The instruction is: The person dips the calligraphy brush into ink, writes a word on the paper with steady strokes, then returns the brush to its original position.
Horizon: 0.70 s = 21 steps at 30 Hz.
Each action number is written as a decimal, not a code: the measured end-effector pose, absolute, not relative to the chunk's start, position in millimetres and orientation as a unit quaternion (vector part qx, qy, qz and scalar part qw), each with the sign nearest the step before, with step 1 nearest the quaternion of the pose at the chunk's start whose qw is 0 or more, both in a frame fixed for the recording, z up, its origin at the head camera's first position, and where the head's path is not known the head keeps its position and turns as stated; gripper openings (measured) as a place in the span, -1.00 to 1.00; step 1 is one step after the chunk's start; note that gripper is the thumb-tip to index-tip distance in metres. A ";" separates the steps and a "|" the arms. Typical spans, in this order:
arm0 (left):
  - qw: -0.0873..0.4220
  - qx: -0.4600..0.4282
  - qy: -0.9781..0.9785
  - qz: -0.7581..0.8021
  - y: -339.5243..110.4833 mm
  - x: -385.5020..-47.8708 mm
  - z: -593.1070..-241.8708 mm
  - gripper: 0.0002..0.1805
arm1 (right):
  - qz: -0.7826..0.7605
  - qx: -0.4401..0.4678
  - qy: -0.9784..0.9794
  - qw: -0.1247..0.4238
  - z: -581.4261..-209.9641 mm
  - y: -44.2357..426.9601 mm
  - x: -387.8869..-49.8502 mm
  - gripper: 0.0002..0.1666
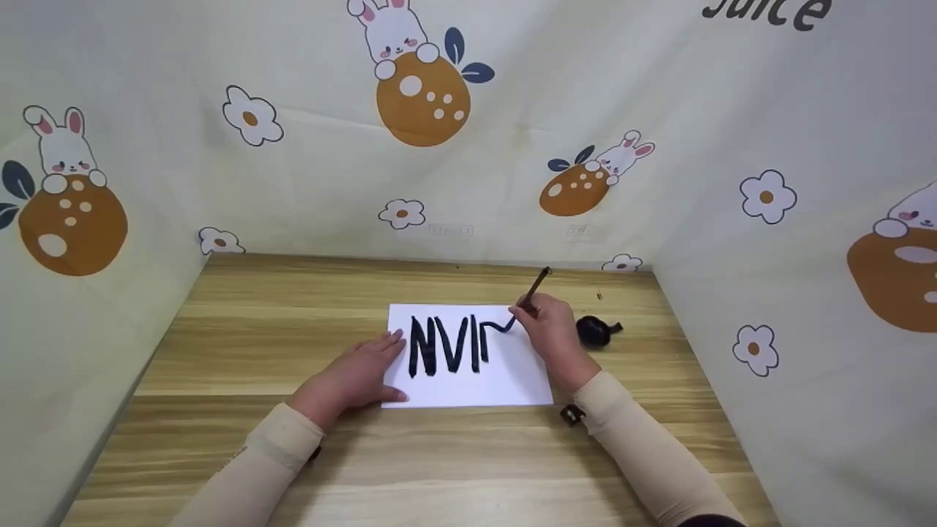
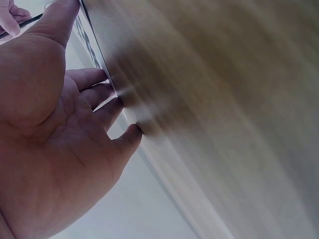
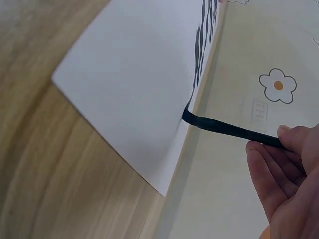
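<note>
A white sheet of paper (image 1: 512,380) lies on the wooden table, with the thick black letters "NVI" (image 1: 446,348) and a further black stroke on it. My right hand (image 1: 554,333) pinches a dark, slim brush (image 1: 536,287) between thumb and fingers. In the right wrist view, the brush (image 3: 234,130) has its bent black tip on the paper (image 3: 134,89), at the end of the ink marks. At the sheet's left edge rests my left hand (image 1: 359,373), fingers extended and thumb spread. The left wrist view shows the left hand's (image 2: 65,114) fingertips along the paper edge.
Right of the right hand, a round black object (image 1: 594,331) with a short stem sits on the wooden table (image 1: 293,322). A small black piece (image 1: 571,416) shows beside the right cuff. Patterned cloth walls (image 1: 315,176) enclose the table's back and sides.
</note>
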<state>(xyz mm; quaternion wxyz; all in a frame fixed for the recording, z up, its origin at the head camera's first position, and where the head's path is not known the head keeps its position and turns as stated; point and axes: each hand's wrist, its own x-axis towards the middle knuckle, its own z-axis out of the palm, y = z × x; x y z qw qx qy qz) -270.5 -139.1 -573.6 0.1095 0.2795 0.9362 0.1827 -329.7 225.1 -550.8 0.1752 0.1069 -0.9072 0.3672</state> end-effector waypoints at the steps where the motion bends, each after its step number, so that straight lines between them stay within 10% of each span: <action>1: 0.110 0.280 0.936 0.183 -139.2 -270.5 -573.7 0.12 | 0.366 0.110 -0.907 0.175 -550.3 225.4 -328.8 -0.85; 21: 0.116 0.276 0.936 0.183 -139.4 -270.8 -573.6 0.13 | 0.318 0.149 -0.921 0.170 -543.3 226.4 -313.3 -0.86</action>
